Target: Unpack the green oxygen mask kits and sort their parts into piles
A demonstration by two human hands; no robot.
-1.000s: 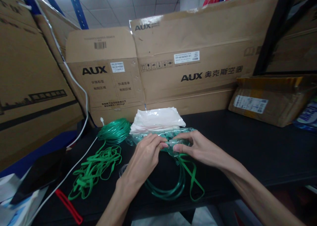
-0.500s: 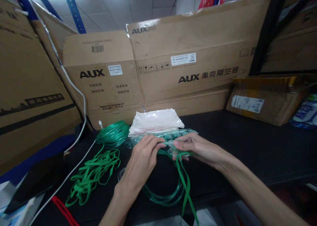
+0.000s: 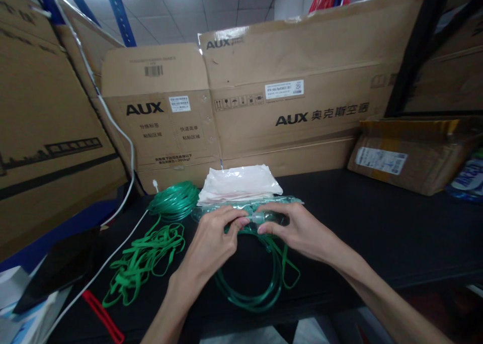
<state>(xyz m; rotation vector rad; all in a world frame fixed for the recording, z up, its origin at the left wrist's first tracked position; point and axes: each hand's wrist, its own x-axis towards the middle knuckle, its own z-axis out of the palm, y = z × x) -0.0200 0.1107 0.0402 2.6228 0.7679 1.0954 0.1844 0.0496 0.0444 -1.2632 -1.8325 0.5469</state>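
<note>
My left hand (image 3: 215,236) and my right hand (image 3: 294,228) meet over the black table (image 3: 377,223), fingers pinched on a small clear tube connector (image 3: 258,217) between them. A loop of green tubing (image 3: 256,288) and a green strap (image 3: 289,268) hang down from it onto the table. Just behind my hands lie several clear green-tinted masks (image 3: 279,203) in a row, and behind those a stack of white plastic bags (image 3: 239,183).
A coil of green tubing (image 3: 174,199) and a heap of green straps (image 3: 145,258) lie to the left, with a white cable (image 3: 113,256) and a red strip (image 3: 103,316). Large cardboard boxes (image 3: 264,102) wall in the back; a smaller box (image 3: 407,155) sits at right.
My hands have stayed together on the connector, with small finger shifts. The hanging strap and tubing loop swung down and toward me, then settled back on the table.
</note>
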